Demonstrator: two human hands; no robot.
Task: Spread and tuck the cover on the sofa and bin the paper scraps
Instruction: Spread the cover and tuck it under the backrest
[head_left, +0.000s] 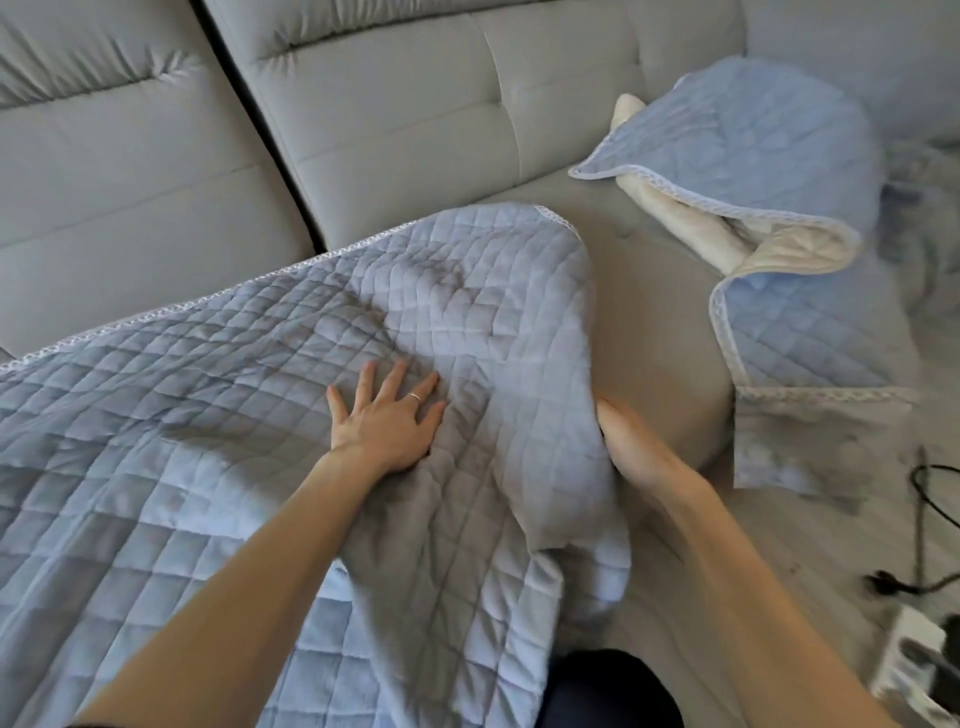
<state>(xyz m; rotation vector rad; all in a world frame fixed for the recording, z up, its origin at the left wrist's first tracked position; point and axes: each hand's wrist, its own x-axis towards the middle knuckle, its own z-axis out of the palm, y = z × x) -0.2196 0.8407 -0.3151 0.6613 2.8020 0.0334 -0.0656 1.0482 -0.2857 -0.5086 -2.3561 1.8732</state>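
Head camera, looking down: a pale blue quilted fabric cover (208, 426) lies across the seat of a grey upholstered sofa (363, 119), its lace-trimmed edge running along the foot of the backrest. The left hand (387, 418) rests flat on the cover, fingers spread and grasping nothing, probably to pin and smooth the fabric. The right hand (626, 447) is at the cover's right edge with its fingers hidden under the fabric, so its grip appears closed on that edge, likely to pull it taut over the seat front. Beside it the bare grey seat shows, so spreading looks partly done and tucking is not yet done. Farther right, a second blue quilted cover with cream backing (769, 218) sits crumpled on the seat end. No paper scraps are visible. Below right, a pale floor (810, 545) carries a black cable (930, 525).
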